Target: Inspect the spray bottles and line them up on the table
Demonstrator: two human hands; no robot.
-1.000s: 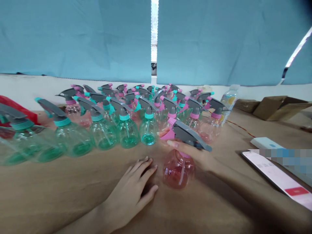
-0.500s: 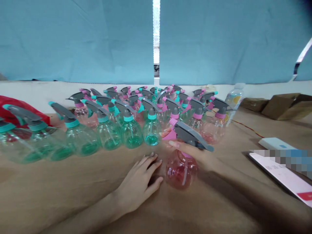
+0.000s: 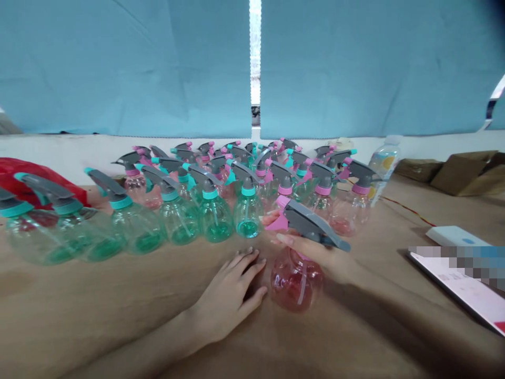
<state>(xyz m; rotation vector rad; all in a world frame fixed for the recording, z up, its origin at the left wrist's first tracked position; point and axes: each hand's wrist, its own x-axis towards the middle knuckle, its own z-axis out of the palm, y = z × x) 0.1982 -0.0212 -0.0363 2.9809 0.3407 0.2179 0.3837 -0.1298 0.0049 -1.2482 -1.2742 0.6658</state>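
Note:
A pink transparent spray bottle [image 3: 296, 284] with a grey and pink trigger head stands at the centre right, close to me. Wrapped round its neck below the head is my right hand [image 3: 311, 247], closed; the fingertips show by the pink trigger. My left hand [image 3: 232, 289] lies palm down on the table just left of this bottle, fingers spread, holding nothing and apart from it. Behind both hands runs a front row of green spray bottles [image 3: 215, 221] with turquoise collars. Pink spray bottles [image 3: 322, 192] stand behind and to the right.
A clear drink bottle [image 3: 384, 163] rises at the right end of the rows. Brown cardboard [image 3: 465, 173] lies at the back right, a white box [image 3: 453, 236] and a phone [image 3: 461, 287] at the right. Red plastic [image 3: 43, 179] sits at the left. A blue curtain [image 3: 158, 68] hangs behind.
The whole view has shifted slightly, so things appear a little further right. My right hand keeps its hold on the pink spray bottle, and my left hand stays flat on the table.

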